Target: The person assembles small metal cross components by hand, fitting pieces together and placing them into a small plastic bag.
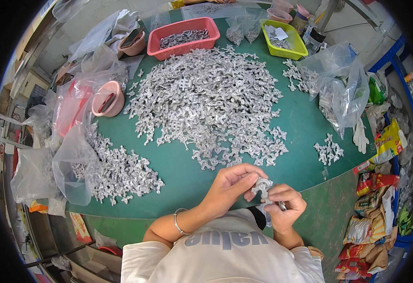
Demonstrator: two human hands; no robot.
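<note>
A small silver-grey metal casting (262, 185) with a curved, ring-like middle is held in front of my chest, by the table's near edge. My left hand (232, 187) pinches it between thumb and fingers from the left. From the right, my right hand (285, 203) grips its lower side, fingers curled. Something pale shows just below the right fingers, too small to make out. Beyond my hands a large heap of similar castings (211, 94) covers the middle of the green table (183, 158). Smaller piles of castings lie at left (124, 174) and at right (329, 150).
A red basin (183, 24) and a yellow-green basin (284, 40) with metal parts stand at the back. A pink bucket (108, 99) is at left. Plastic bags (77, 162) crowd the left edge; another bag (338, 89) and a white glove (360, 136) lie right.
</note>
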